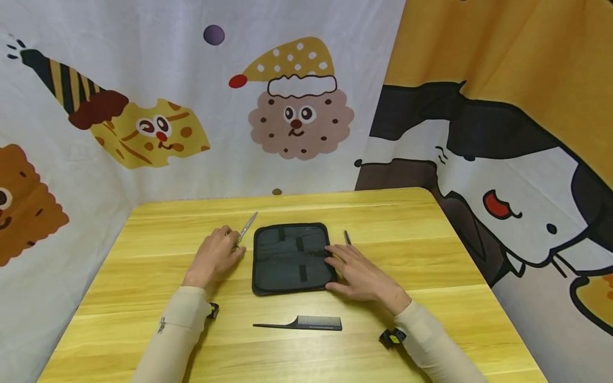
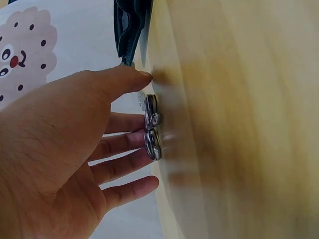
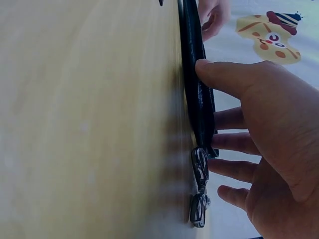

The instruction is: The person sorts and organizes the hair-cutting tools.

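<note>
A black case (image 1: 278, 260) with small dark straps lies flat on the table. My left hand (image 1: 217, 255) is over a pair of silver scissors (image 1: 247, 224) left of the case. In the left wrist view its fairly straight fingers reach the metal handles (image 2: 152, 129), with the thumb apart from them. My right hand (image 1: 361, 274) rests at the case's right edge, fingers spread. The right wrist view shows its thumb against the case's side (image 3: 192, 74). Beside that hand lies a second pair of scissors (image 3: 199, 169), mostly hidden by it in the head view.
A black rat-tail comb (image 1: 306, 323) lies in front of the case, its teeth toward the right. The wooden table (image 1: 143, 255) ends at a curtain (image 1: 230, 170) printed with cartoon figures. Black wrist cameras (image 1: 392, 338) are strapped on both sleeves.
</note>
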A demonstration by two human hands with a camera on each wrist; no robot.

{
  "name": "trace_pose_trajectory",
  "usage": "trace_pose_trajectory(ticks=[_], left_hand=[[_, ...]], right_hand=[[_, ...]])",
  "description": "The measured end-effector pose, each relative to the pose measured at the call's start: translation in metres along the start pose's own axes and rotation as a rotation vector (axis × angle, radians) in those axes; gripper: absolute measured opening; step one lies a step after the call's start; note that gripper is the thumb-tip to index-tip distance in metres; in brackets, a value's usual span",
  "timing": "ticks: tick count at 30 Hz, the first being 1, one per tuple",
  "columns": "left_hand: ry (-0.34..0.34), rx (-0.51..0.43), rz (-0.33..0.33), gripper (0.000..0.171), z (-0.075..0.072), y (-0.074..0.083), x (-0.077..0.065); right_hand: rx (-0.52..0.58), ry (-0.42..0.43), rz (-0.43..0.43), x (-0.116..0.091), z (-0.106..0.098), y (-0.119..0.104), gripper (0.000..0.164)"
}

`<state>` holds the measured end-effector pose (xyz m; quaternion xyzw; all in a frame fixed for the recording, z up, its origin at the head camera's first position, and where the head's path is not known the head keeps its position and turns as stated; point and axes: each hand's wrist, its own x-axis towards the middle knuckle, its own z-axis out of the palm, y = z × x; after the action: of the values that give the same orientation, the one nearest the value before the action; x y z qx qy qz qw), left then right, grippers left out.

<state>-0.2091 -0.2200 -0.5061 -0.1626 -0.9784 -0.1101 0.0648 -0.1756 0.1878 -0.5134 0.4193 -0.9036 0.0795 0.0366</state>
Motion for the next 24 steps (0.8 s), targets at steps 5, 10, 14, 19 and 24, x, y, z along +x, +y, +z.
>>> trace_pose_trajectory(ticks=[5,10,14,19,24], left_hand=[[-0.032,-0.033,-0.022,0.034,0.000,-0.002,0.004],[-0.051,-0.068,-0.044,0.030,-0.001,-0.004,0.007],[-0.050,-0.065,-0.065,0.026,-0.003,-0.003,0.008],[-0.042,-0.065,-0.086,0.020,-0.003,-0.002,0.010],[-0.045,-0.068,-0.118,0.015,-0.004,-0.001,0.014]], right_hand=[[0.023,0.006,0.003,0.000,0.001,-0.001,0.068],[0.023,-0.014,0.016,0.000,0.000,-0.002,0.069],[0.023,-0.018,0.017,0.000,0.001,-0.002,0.070],[0.019,-0.006,0.010,0.000,0.003,-0.001,0.070],[0.019,-0.003,0.010,0.000,0.003,-0.002,0.070]])
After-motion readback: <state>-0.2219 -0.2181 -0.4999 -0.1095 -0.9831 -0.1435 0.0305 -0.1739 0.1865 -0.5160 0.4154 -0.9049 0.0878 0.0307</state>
